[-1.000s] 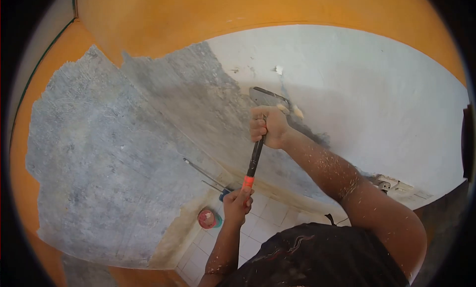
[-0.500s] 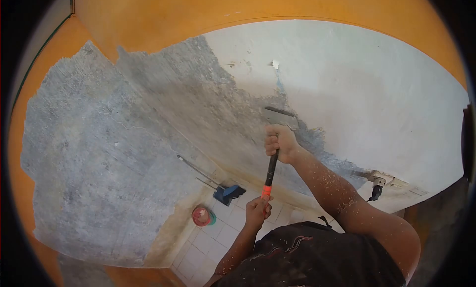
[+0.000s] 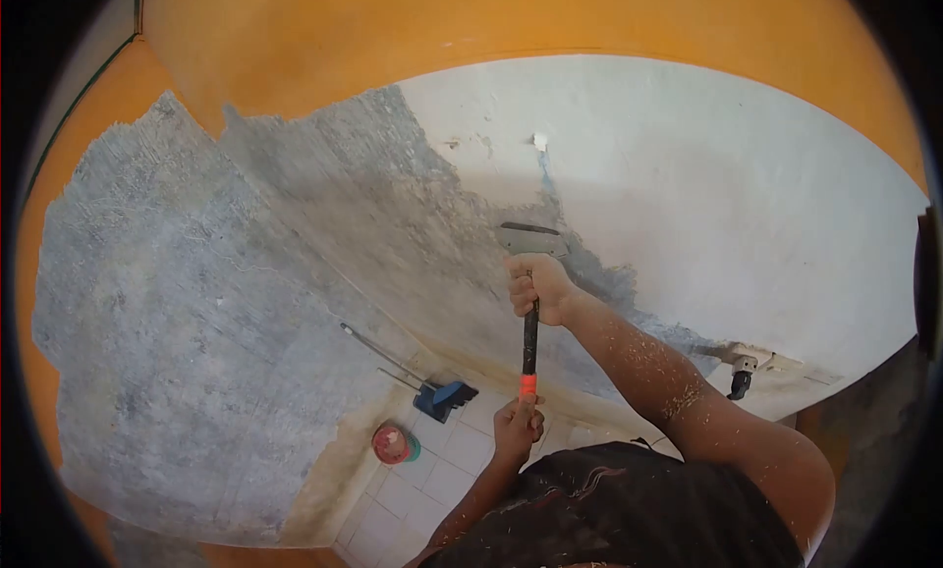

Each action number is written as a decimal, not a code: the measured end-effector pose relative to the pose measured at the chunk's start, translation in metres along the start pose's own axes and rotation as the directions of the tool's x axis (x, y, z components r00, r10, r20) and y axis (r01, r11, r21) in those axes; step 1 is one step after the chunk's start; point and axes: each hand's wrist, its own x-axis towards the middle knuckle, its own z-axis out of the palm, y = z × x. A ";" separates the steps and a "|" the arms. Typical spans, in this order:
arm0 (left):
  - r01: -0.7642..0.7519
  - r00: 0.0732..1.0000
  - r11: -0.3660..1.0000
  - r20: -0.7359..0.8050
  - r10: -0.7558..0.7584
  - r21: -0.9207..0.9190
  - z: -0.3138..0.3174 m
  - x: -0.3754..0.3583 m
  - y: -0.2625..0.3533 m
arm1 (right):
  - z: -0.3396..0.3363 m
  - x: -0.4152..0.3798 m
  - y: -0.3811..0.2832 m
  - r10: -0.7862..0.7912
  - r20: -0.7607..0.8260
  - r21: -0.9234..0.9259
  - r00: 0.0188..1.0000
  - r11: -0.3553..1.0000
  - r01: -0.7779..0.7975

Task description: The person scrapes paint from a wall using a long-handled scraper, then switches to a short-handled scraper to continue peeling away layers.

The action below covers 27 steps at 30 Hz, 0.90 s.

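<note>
A long-handled scraper [image 3: 530,347] with a black shaft and an orange section stands roughly upright in view, gripped by both hands. My right hand [image 3: 538,288] is wrapped round the shaft just below the wide scraper head. Lower down, my left hand [image 3: 519,432] is closed round the handle's end under the orange section. The scraper's flat head [image 3: 532,238] is at the wall, beside the ragged border between bare grey plaster [image 3: 393,195] and white paint [image 3: 688,185]. Whether its blade edge touches the wall is hard to tell. Pale flecks dot my right arm.
On the tiled floor [image 3: 432,480] below stand a red and green bucket [image 3: 395,444] and a blue dustpan [image 3: 444,399] with a long handle, near the wall corner. A socket with a black plug [image 3: 743,377] sits on the wall at right. Orange paint [image 3: 491,13] borders the wall's top.
The scraper and both hands have shifted slightly left along the wall. My view has also tilted a little, so the wall and floor items sit slightly lower and further left.
</note>
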 end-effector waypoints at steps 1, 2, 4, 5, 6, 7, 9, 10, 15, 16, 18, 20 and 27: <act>-0.009 1.000 1.000 -0.002 0.009 -0.005 0.001 0.007 0.006 | 0.002 0.005 -0.009 -0.067 0.038 -0.026 0.997 0.997 0.068; -0.157 0.987 0.987 0.016 0.157 0.035 0.008 0.012 0.024 | 0.014 0.001 -0.018 -0.124 0.073 -0.040 0.990 0.991 0.128; -0.320 0.947 0.945 0.054 0.317 0.066 0.029 0.014 0.071 | 0.057 -0.009 -0.062 -0.164 0.234 -0.011 0.958 0.985 0.172; -0.342 0.938 0.938 0.073 0.338 0.053 0.039 0.012 0.093 | 0.080 -0.017 -0.082 -0.173 0.228 -0.028 0.958 0.982 0.184; -0.339 0.939 0.939 0.074 0.335 0.056 0.038 0.013 0.101 | 0.095 -0.022 -0.094 -0.187 0.221 -0.048 0.957 0.978 0.203; -0.353 0.933 0.932 0.104 0.344 0.080 0.037 0.015 0.107 | 0.095 -0.022 -0.093 -0.192 0.218 -0.048 0.957 0.977 0.207; -0.342 0.937 0.932 0.112 0.330 0.120 0.033 0.017 0.099 | 0.090 -0.022 -0.084 -0.242 0.240 -0.055 0.940 0.963 0.262; -0.342 0.937 0.933 0.120 0.328 0.116 0.027 0.016 0.080 | 0.074 -0.018 -0.072 -0.215 0.213 -0.063 0.953 0.970 0.233; -0.055 0.996 0.994 0.073 0.048 0.099 0.010 0.003 0.019 | 0.009 -0.003 -0.019 -0.083 0.077 -0.057 0.994 0.995 0.087; -0.054 0.996 0.994 0.075 0.047 0.091 0.008 0.010 0.020 | 0.005 -0.003 -0.018 -0.048 0.102 -0.054 0.994 0.997 0.054; -0.256 0.964 0.962 0.107 0.245 0.097 0.010 0.017 0.052 | 0.041 -0.009 -0.046 -0.119 0.154 -0.047 0.981 0.991 0.128; -0.320 0.944 0.939 0.121 0.306 0.126 0.027 0.014 0.101 | 0.077 -0.014 -0.081 -0.165 0.262 -0.015 0.951 0.984 0.175; -0.263 0.959 0.958 0.146 0.245 0.118 0.022 0.016 0.072 | 0.054 -0.012 -0.057 -0.231 0.188 -0.064 0.955 0.967 0.246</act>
